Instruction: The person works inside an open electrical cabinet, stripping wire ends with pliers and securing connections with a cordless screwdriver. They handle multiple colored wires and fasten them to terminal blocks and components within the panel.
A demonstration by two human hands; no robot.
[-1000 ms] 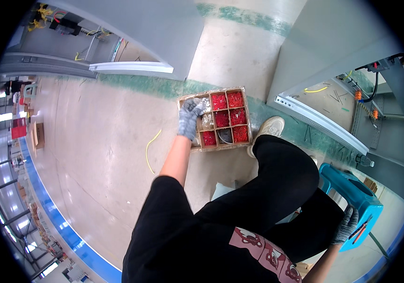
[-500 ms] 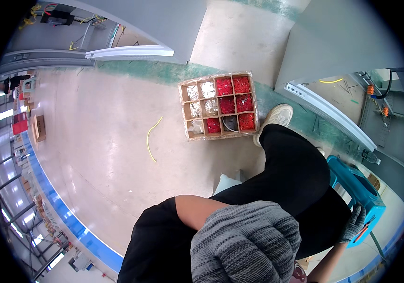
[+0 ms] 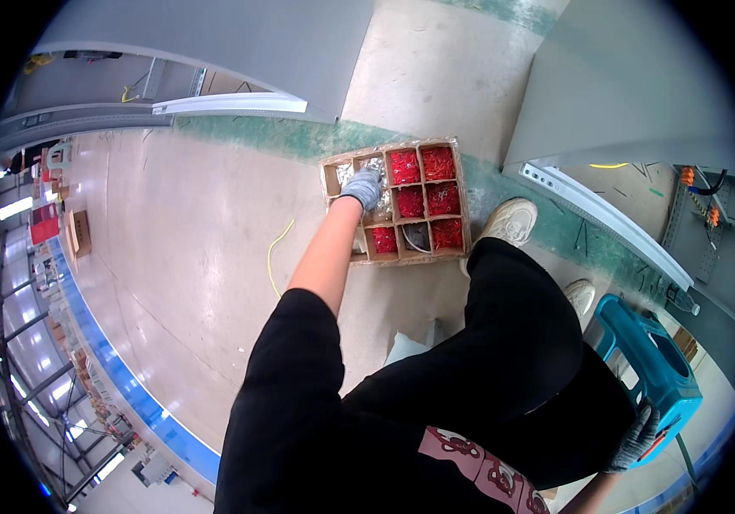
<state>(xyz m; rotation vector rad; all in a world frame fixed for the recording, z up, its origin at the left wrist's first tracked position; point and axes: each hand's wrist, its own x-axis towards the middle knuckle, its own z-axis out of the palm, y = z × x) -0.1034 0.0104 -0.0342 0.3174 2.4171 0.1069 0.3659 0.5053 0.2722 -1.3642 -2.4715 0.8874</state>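
A shallow cardboard box [image 3: 395, 259], split into compartments by dividers, stands on the floor ahead of me. My left hand [image 3: 362, 188], in a grey knit glove, reaches down into its left half, over compartments of small silvery pieces [image 3: 373, 163]. Its fingertips are hidden, so what they touch does not show. Red small parts [image 3: 405, 167] fill several compartments on the right. By the edge of a teal plastic stool [image 3: 674, 390] lies my right hand [image 3: 637, 439], gloved, its fingers stretched along the stool. Beside those fingers is a tool with orange-red handles [image 3: 660, 443].
Grey metal cabinets [image 3: 213, 43] stand at the far left, and another grey cabinet [image 3: 624, 103] on the right. A yellow-green wire [image 3: 275, 253] lies on the floor left of the box. A clear bottle [image 3: 683, 300] is near the stool.
My left hand has gone from close in front of me out and forward into the box, its arm now extended. My right hand stays at the stool.
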